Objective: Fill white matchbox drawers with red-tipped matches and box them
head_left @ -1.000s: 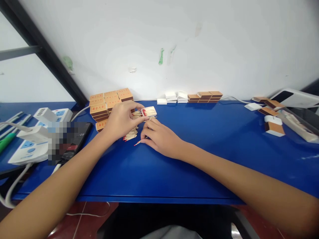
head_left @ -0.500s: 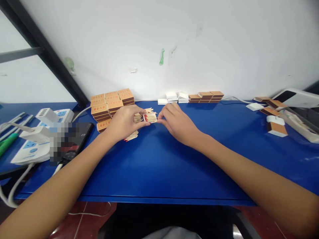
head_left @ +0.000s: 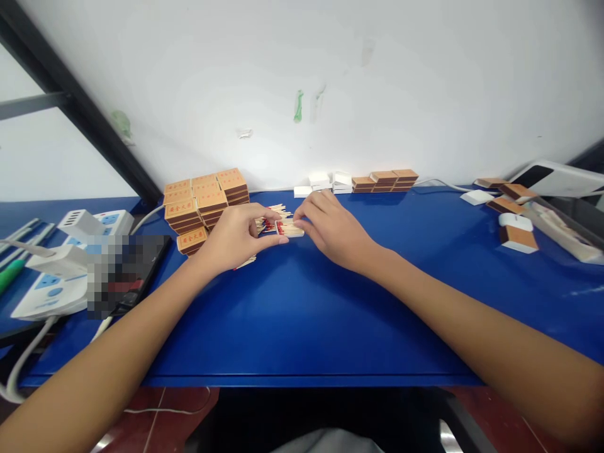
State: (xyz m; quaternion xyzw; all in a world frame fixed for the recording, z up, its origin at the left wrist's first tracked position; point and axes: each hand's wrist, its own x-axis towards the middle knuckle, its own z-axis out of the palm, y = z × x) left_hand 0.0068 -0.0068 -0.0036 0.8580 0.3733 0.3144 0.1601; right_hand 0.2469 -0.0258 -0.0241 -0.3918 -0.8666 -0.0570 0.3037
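Note:
A small open matchbox tray (head_left: 289, 228) filled with red-tipped matches sits between my hands on the blue table (head_left: 302, 314). My left hand (head_left: 233, 238) pinches the tray's left end with thumb and fingers. My right hand (head_left: 333, 228) has its fingertips closed on the tray's right end. A loose pile of matches (head_left: 270, 217) lies behind and under my left hand. Stacked orange matchboxes (head_left: 202, 198) stand just left of that pile.
White inner trays (head_left: 325, 182) and brown box sleeves (head_left: 387, 180) line the wall at the back. More sleeves and trays (head_left: 512, 226) lie at the right. Power strips (head_left: 70, 251), cables and a phone (head_left: 136, 267) crowd the left. The table's front edge is near me.
My right hand left the loose match near the front and rose to the tray's right end. The tray has come down onto the table between both hands.

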